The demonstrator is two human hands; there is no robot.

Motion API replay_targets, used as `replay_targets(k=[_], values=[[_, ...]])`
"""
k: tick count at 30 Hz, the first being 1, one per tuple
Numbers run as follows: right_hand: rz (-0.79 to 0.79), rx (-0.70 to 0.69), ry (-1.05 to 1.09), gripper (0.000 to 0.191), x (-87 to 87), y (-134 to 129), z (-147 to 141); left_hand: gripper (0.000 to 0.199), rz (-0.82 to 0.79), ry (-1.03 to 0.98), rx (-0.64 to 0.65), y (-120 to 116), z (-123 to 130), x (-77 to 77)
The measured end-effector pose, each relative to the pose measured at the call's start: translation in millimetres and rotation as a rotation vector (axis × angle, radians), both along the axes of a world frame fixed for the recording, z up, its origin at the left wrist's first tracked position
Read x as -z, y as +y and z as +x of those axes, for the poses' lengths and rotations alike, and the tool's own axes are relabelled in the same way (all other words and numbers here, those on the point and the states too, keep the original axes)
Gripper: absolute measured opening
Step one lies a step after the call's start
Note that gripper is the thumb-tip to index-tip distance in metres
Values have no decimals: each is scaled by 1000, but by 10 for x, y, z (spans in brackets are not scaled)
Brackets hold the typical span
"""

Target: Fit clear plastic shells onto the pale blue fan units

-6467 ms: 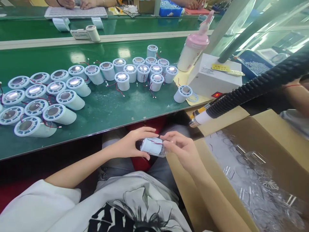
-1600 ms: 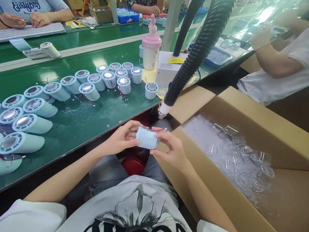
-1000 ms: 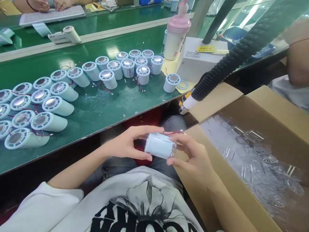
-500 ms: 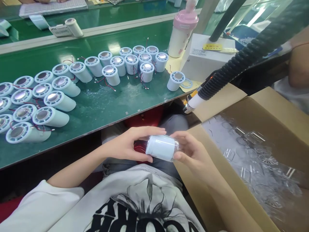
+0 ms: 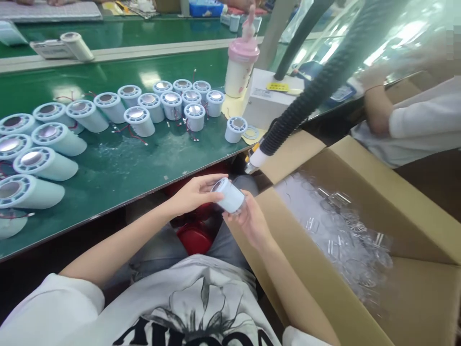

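Observation:
A light blue cylindrical housing (image 5: 232, 197) is held over my lap, tilted, its dark round end facing up and left. My left hand (image 5: 196, 193) grips that upper end between thumb and fingers. Around the lower end, where a clear plastic edge shows, my right hand (image 5: 250, 222) is closed. Several similar housings (image 5: 50, 163) with silvery or dark round ends and thin red wires stand on the green table (image 5: 144, 168). One single housing (image 5: 236, 129) stands near the table edge, beside a pale blue ring (image 5: 251, 132).
An open cardboard box (image 5: 360, 168) on my right contains many clear plastic parts (image 5: 345, 240). A black corrugated hose (image 5: 306, 105) with a metal tip hangs above it. A pink-lidded bottle (image 5: 239, 67) stands by a white device (image 5: 264, 98). A co-worker's arm (image 5: 378, 110) shows at right.
The housing has turned from nearly level to tilted, so its dark round end now shows. Both hands have moved away from my body with it. The camera view has swung right.

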State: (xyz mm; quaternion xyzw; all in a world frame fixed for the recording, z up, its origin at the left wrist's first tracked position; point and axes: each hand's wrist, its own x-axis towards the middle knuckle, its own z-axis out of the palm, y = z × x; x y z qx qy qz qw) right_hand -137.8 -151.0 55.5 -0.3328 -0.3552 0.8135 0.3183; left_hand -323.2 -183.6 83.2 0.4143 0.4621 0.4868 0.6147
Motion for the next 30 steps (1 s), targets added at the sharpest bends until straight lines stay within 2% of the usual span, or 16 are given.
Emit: replay_targets(k=[5,7,10,16,25,28,30], values=[[6,134,22,52,210,256,-53,56,-9,56,8,502,103,50],[5,151,27,53,231,336,-48,53,13,68,36,593,102,37],[19,145,30,51,212,387,-32,51,35,84,59,599,49,12],[65,79,15,47,48,266,43,52,65,117,-73,267,-117,-69],[209,33,-56,45,-342,34,202,53,115,-2,-269,-323,-289,-180],[253,77,-83,46,-400,-70,282,53,178,-25,-255,-475,-270,-231],[286,161,-136,44,-393,-154,398,54,218,-51,-238,-560,-234,-271]])
